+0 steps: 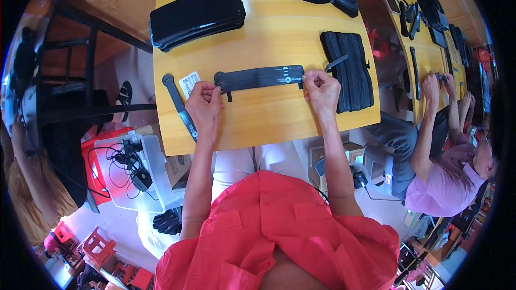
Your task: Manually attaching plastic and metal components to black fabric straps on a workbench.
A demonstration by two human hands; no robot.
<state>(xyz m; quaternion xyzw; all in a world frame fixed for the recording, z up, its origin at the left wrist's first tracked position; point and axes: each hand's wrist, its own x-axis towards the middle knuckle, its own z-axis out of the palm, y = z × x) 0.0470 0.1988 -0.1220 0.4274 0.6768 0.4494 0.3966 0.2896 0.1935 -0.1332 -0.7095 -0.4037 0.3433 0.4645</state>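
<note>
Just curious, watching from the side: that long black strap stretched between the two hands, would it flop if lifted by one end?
Probably floppy: the black strap looks thin and flat, and the left hand and right hand each pinch an end. Likely light too. Lying flat on the table, it shouldn't roll.

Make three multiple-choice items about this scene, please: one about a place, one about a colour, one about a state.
1. Where does the white card lie?
A. on the floor
B. on the table, left of the left hand
C. on the stack at the right

2. What colour is the long strap?
A. black
B. red
C. white

3. How is the strap held?
A. rolled up
B. hanging off the table
C. flat, one hand at each end

Answers: 1 B, it rests on the wooden table beside the left hand. 2 A, it is black. 3 C, the left hand and right hand pinch its ends.
</note>
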